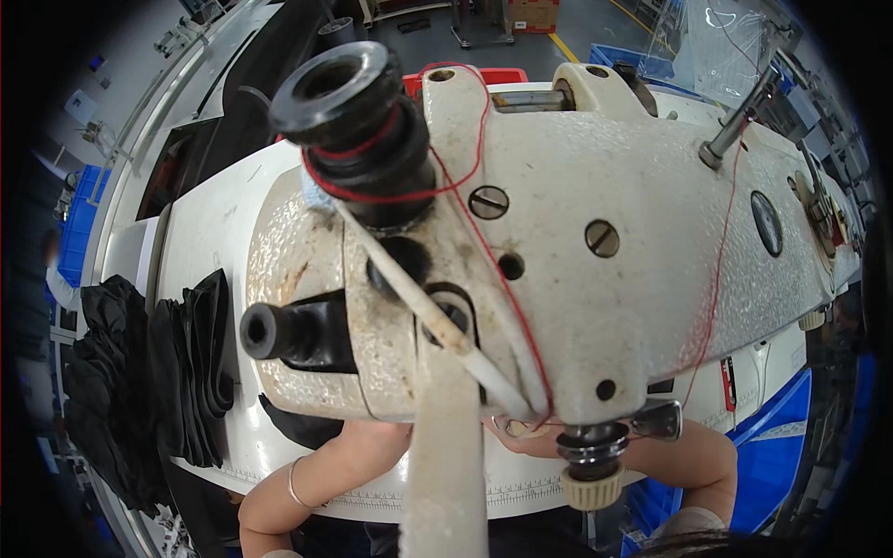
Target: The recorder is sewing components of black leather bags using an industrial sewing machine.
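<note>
A white sewing machine head (558,242) fills the middle of the picture and hides much of the work below it. My left hand (372,445) is under its near left side, wrist bearing a bangle, next to a piece of black cloth (296,423) on the table. On the other side of the white upright bar (446,465), my right hand (521,439) also reaches beneath the machine. The fingers of both hands are mostly covered, so what they hold does not show. Red thread (484,251) runs over the machine down to the tension knob (593,485).
Folded black cloth pieces (191,363) lie at the table's left, beside a black heap (112,372). The white table (219,219) has a ruler strip along its near edge. Blue bins (777,446) stand at the right. A thread post (739,116) rises from the machine.
</note>
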### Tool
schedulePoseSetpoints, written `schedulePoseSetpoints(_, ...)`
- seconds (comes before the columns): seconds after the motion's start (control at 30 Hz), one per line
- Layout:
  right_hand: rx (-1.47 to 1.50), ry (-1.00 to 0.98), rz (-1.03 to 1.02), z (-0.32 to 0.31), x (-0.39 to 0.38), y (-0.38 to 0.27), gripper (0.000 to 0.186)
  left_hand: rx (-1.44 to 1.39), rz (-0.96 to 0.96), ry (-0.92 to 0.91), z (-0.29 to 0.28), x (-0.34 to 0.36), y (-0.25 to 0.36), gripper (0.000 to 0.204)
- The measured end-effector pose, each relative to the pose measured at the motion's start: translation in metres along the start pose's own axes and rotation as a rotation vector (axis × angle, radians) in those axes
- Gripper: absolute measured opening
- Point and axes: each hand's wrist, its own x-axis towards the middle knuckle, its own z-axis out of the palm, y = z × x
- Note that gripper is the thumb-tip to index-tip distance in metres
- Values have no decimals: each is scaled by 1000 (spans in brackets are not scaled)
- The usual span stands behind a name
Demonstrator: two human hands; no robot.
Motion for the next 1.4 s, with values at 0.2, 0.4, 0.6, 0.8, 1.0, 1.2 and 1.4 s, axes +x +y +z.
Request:
schedulePoseSetpoints(0.2,-238,31,-304,-5,0,0,26,-145,-76,-65,2,1,-1,46)
schedulePoseSetpoints(0.4,-378,153,-390,-6,4,-4,24,7,49,206,-3,12,21,39)
schedulePoseSetpoints(0.6,-121,417,-409,-2,2,-2,11,95,86,267,-9,17,40,41)
schedulePoseSetpoints(0.8,-187,517,-413,1,1,-2,13,103,166,397,-19,17,47,37)
schedulePoseSetpoints(1.0,-663,461,-549,-21,-8,-13,18,382,244,485,-19,15,49,32)
schedulePoseSetpoints(1.2,440,411,-399,7,13,10,36,261,162,427,-22,19,38,31)
schedulePoseSetpoints(1.4,-279,544,-383,-11,-3,-14,32,372,322,495,-27,27,39,32)
